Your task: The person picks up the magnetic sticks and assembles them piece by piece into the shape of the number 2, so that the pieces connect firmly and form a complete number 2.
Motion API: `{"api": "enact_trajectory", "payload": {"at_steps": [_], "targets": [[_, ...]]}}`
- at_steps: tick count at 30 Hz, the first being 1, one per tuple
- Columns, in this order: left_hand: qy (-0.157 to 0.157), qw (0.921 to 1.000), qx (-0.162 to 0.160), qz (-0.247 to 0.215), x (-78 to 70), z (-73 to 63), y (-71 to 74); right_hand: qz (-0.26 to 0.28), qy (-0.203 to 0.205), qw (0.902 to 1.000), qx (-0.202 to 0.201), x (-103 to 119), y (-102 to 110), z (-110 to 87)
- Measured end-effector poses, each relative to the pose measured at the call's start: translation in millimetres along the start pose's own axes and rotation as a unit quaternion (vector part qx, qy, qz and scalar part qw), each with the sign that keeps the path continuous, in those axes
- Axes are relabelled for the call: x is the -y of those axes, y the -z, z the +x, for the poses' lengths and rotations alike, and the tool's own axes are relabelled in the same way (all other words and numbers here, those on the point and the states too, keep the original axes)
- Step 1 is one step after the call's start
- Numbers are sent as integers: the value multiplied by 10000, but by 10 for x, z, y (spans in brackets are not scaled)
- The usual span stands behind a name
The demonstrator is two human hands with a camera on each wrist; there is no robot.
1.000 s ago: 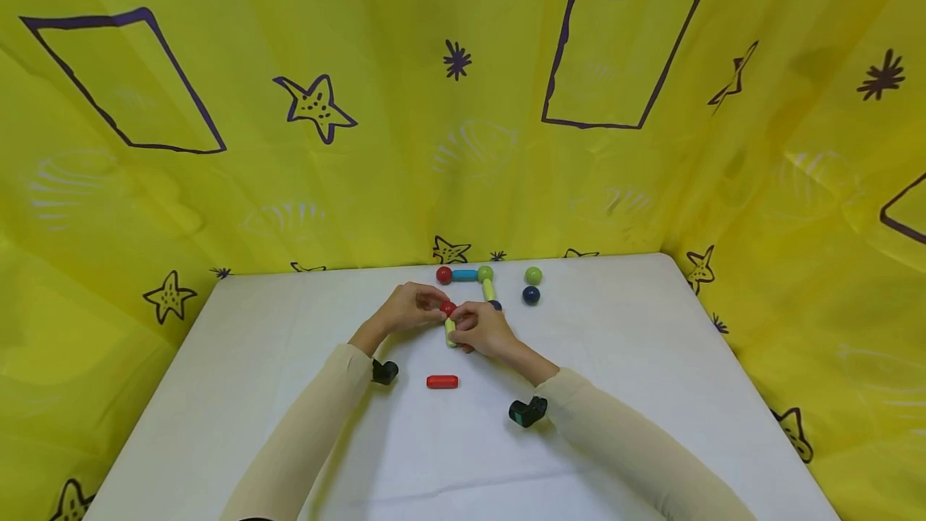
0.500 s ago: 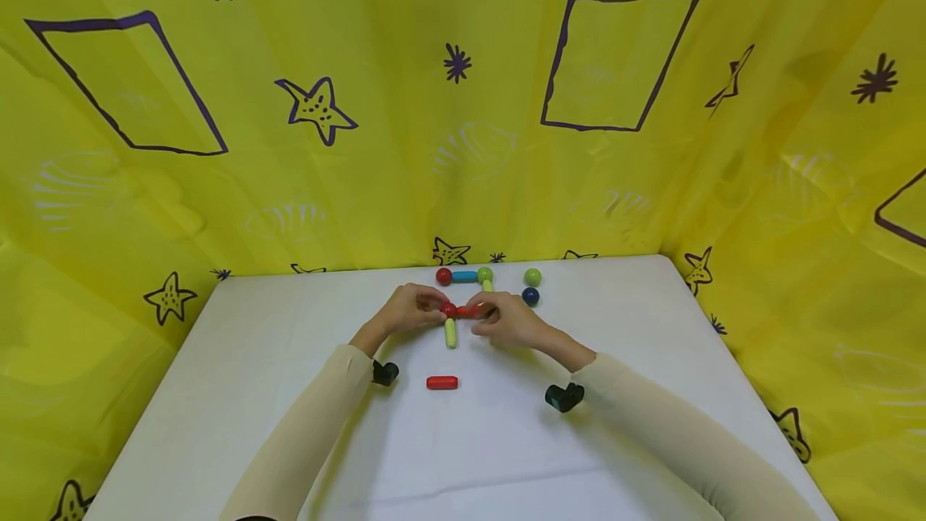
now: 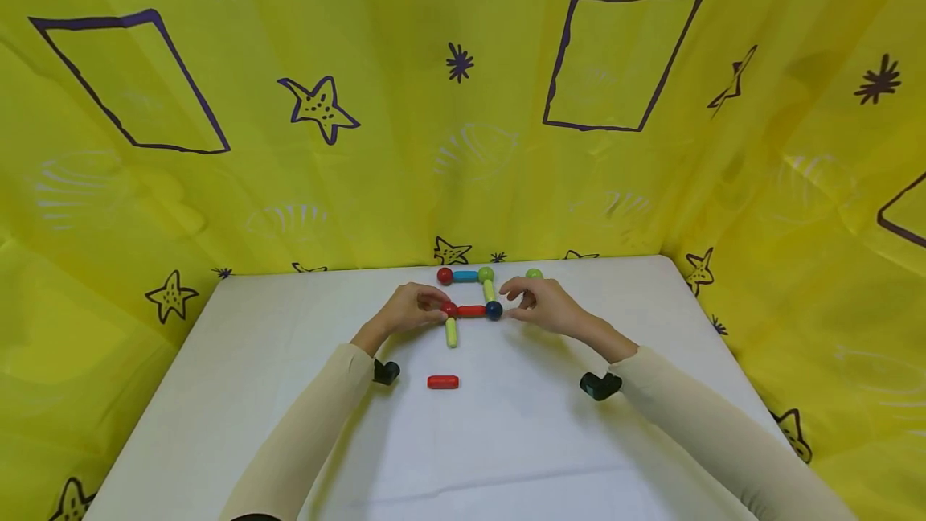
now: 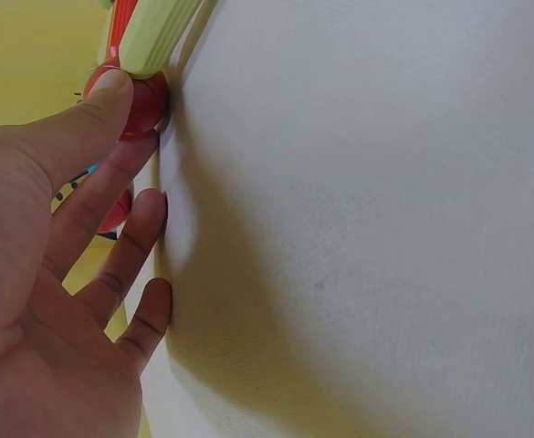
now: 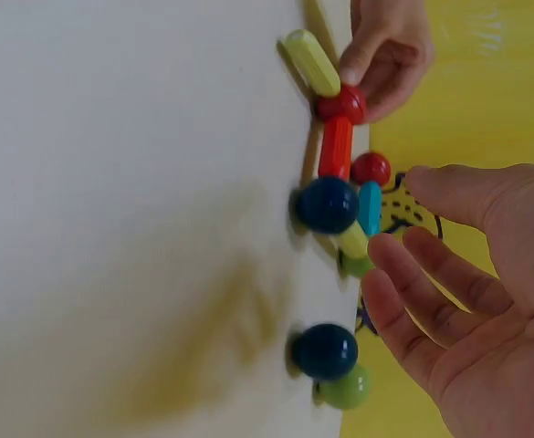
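My left hand (image 3: 408, 308) pinches a red ball (image 3: 449, 309) between thumb and finger; the left wrist view shows the thumb on the ball (image 4: 143, 102). From that ball a pale green rod (image 3: 452, 333) points toward me, and a red rod (image 3: 472, 311) runs right to a dark blue ball (image 3: 493, 310). A second pale green rod (image 3: 489, 290) links the blue ball to a green ball (image 3: 485, 274), then a light blue rod (image 3: 465, 276) and another red ball (image 3: 444, 276). Just right of the blue ball, my right hand (image 3: 546, 305) holds nothing, fingers apart.
A loose red rod (image 3: 443, 382) lies nearer to me on the white table (image 3: 347, 457). Beyond the right hand are a loose dark blue ball (image 5: 325, 352) and a green ball (image 5: 345, 388). Yellow patterned cloth (image 3: 405, 183) rises behind the table.
My right hand moved right, from the pale green rod to the red rod, then off past the dark blue ball. The red rod now spans the two balls. My left hand stayed put.
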State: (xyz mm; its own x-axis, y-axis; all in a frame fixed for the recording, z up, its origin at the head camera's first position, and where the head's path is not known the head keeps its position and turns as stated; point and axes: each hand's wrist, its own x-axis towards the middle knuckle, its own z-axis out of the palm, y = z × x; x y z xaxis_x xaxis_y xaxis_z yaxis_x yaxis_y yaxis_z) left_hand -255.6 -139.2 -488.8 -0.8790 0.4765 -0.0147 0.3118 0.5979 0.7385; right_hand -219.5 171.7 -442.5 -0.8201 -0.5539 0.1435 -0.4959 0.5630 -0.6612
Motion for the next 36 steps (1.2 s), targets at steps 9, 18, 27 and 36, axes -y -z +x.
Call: {"api": "enact_trajectory", "payload": {"at_steps": [9,18,27,36], "targets": [[75,9999,-83,-26,21,10,-10,-95,-206,9994,-269,-187,189,-129],[160,9998,-126,-54,35,11,-22,-138,-212,9992,-316,-328,213,-165],[236,9997,-49,-22,45,46,-27,-299,-325,9984,-359,-448,201,-141],[181,9998,-34,-37,67,54,-18,-255,-496,9983,-150,-588,170,-50]]}}
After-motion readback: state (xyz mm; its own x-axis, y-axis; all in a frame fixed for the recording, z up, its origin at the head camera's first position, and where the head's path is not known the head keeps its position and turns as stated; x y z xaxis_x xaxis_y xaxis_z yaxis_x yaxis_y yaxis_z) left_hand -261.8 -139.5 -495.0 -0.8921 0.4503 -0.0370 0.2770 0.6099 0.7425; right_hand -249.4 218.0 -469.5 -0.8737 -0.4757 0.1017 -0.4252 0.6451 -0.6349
